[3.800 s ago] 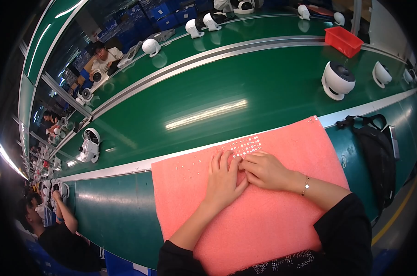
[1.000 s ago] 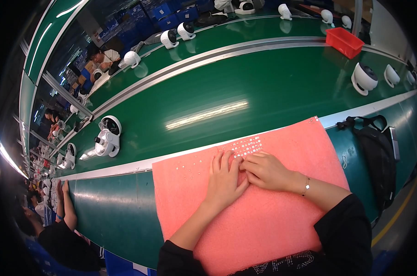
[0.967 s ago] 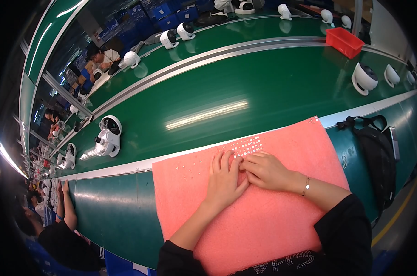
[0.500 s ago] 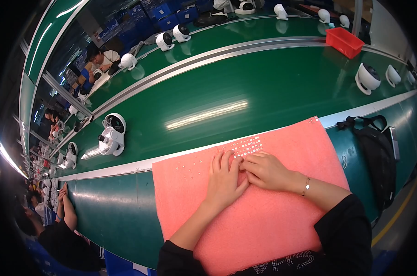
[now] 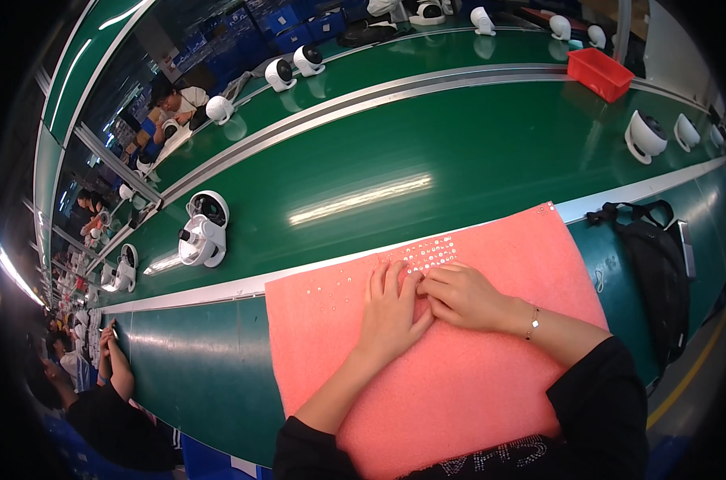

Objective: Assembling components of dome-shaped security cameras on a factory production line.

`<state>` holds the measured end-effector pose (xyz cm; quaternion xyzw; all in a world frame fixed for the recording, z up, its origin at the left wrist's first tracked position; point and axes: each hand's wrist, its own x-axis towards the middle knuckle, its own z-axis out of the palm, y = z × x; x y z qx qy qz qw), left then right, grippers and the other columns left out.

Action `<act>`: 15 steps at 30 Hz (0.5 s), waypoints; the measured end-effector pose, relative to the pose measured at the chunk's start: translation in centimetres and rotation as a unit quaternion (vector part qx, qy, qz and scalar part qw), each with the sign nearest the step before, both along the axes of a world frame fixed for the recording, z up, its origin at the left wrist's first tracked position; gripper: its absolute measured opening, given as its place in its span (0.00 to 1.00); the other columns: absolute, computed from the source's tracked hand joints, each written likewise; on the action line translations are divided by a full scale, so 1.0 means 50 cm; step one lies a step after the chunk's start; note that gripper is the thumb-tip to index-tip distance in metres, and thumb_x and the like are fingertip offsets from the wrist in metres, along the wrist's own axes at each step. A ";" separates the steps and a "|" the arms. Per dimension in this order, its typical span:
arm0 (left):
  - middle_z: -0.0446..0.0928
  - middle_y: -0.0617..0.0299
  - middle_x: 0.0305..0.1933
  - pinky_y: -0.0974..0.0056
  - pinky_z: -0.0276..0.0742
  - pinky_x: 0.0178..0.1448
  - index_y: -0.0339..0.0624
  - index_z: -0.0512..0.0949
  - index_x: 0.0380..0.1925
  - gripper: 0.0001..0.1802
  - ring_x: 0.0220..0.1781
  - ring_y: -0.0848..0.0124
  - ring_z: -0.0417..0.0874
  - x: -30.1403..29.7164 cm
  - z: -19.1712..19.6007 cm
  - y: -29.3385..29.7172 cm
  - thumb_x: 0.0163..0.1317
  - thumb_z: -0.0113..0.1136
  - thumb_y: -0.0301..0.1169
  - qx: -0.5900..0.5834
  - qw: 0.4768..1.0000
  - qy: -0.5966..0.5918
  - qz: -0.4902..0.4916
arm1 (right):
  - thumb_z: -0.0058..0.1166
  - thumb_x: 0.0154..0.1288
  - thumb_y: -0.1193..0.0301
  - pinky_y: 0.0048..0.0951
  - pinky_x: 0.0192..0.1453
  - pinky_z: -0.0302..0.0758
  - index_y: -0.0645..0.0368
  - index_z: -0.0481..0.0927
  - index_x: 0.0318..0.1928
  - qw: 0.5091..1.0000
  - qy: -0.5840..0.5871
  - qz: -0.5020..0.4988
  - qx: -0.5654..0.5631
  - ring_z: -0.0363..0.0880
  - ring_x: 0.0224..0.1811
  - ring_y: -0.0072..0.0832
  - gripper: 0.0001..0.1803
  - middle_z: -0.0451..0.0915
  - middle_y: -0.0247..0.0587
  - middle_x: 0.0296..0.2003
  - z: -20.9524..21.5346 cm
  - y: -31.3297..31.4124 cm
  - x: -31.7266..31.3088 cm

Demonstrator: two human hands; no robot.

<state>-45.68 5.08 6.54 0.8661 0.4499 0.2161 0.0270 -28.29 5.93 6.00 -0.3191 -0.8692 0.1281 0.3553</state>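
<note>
A pink soft mat (image 5: pixel 459 384) lies on the bench, partly under my forearms. Near its far edge sit rows of small shiny round pieces (image 5: pixel 431 254); a looser scatter of tiny pieces (image 5: pixel 328 290) lies farther left. My left hand (image 5: pixel 389 310) rests on the mat just below the rows, fingers stretched out and thumb apart. Its index fingertip meets the fingers of my right hand (image 5: pixel 461 298), which are pressed together in a pinch. Whatever those right fingers may hold is hidden by the hand.
Beyond the mat runs a green conveyor belt (image 5: pixel 363 168) carrying a white camera-like device (image 5: pixel 204 232) at left and another (image 5: pixel 644 138) at right. A red bin (image 5: pixel 600 75) stands at the back right. A black bag (image 5: pixel 655 268) lies right of the mat. Another person (image 5: pixel 111 420) sits at left.
On the near belt, the white devices have shifted slightly right. Those on the far belt have moved a little left. My hands have stayed almost still.
</note>
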 end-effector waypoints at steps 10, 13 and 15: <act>0.60 0.47 0.58 0.46 0.57 0.64 0.41 0.67 0.50 0.30 0.62 0.46 0.58 0.000 0.004 0.000 0.46 0.62 0.36 -0.005 1.000 -0.002 -0.003 | 0.51 0.53 0.75 0.34 0.41 0.70 0.59 0.74 0.34 1.000 -0.004 -0.002 -0.005 0.74 0.36 0.34 0.07 0.73 0.38 0.31 0.004 -0.002 0.001; 0.60 0.47 0.58 0.46 0.57 0.64 0.41 0.67 0.50 0.30 0.62 0.46 0.58 0.000 0.001 -0.001 0.46 0.62 0.36 -0.005 1.000 0.000 -0.002 | 0.51 0.53 0.75 0.34 0.41 0.70 0.59 0.74 0.34 1.000 -0.004 -0.002 -0.003 0.74 0.36 0.34 0.07 0.72 0.38 0.31 0.005 -0.004 0.002; 0.60 0.47 0.58 0.46 0.57 0.64 0.41 0.67 0.50 0.30 0.62 0.46 0.58 -0.001 0.002 -0.002 0.46 0.62 0.37 -0.004 1.000 0.001 -0.002 | 0.51 0.53 0.75 0.34 0.40 0.71 0.59 0.74 0.34 1.000 -0.004 -0.002 0.000 0.74 0.36 0.34 0.07 0.72 0.38 0.31 0.005 -0.005 0.001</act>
